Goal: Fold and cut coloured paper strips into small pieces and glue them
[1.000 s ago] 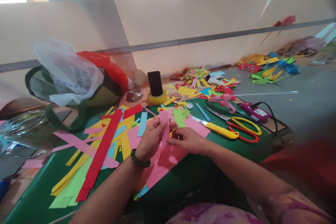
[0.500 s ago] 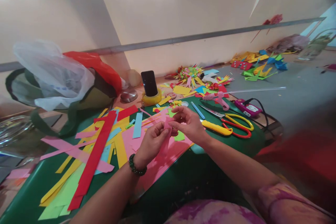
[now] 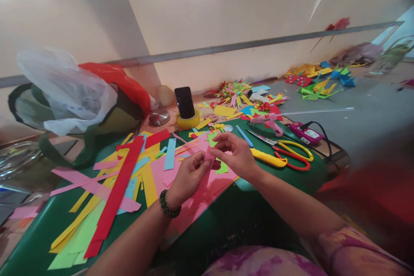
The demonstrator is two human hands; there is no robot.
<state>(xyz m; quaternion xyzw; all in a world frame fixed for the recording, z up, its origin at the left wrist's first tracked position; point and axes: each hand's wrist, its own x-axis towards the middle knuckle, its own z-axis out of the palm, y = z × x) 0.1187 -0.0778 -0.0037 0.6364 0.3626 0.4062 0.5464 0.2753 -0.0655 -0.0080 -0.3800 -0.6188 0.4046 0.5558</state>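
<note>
My left hand (image 3: 187, 177), with a dark bead bracelet on the wrist, pinches a narrow pink paper strip (image 3: 203, 177) near its upper end. My right hand (image 3: 234, 153) pinches the top of the same strip with thumb and fingers. Both hands hover just above a large pink sheet (image 3: 197, 189) lying on the green mat (image 3: 39, 246). Several loose strips, among them a long red strip (image 3: 116, 194), lie spread to the left.
Yellow-handled scissors (image 3: 291, 155), a yellow utility knife (image 3: 268, 158), a pink glue gun (image 3: 270, 121) and a purple charger (image 3: 305, 133) lie at right. A phone (image 3: 184, 102) stands in a yellow tape roll. Bags (image 3: 74, 95) sit at left; paper crafts (image 3: 236, 90) beyond.
My right hand rose from the lower part of the strip to its top end. The strip, upright a second ago, is now bent down between both hands.
</note>
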